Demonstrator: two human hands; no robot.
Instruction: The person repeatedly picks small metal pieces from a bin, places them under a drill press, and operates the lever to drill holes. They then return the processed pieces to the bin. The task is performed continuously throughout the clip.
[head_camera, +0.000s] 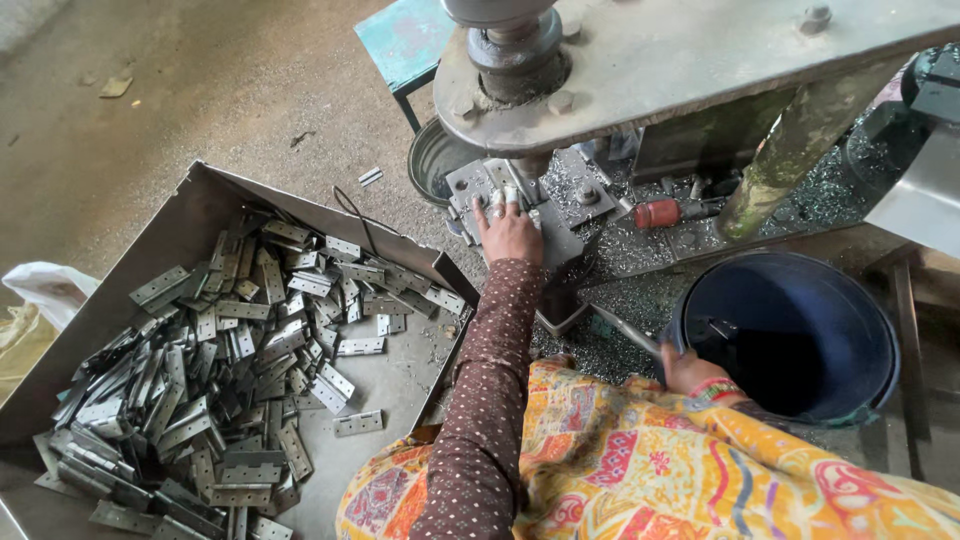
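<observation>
left hand (508, 232) reaches forward, arm outstretched, fingertips pressing a metal hinge (500, 190) flat on the press bed (560, 235) under the ram. right hand (688, 372) sits low beside the dark blue bucket (800, 335), seemingly closed on a lever handle (625, 332); grip partly hidden. loose hinges (230, 370) fill the metal tray (180, 215).

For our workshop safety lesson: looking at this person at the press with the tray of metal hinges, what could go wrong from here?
1. The left hand rests on the die block directly under the press ram; if the ram came down, fingers could be crushed.
2. Metal shavings cover the machine bed around both hands; bare skin could be cut.
3. The right hand grips a metal lever beside the dark bucket, where loose patterned cloth could snag.
</observation>
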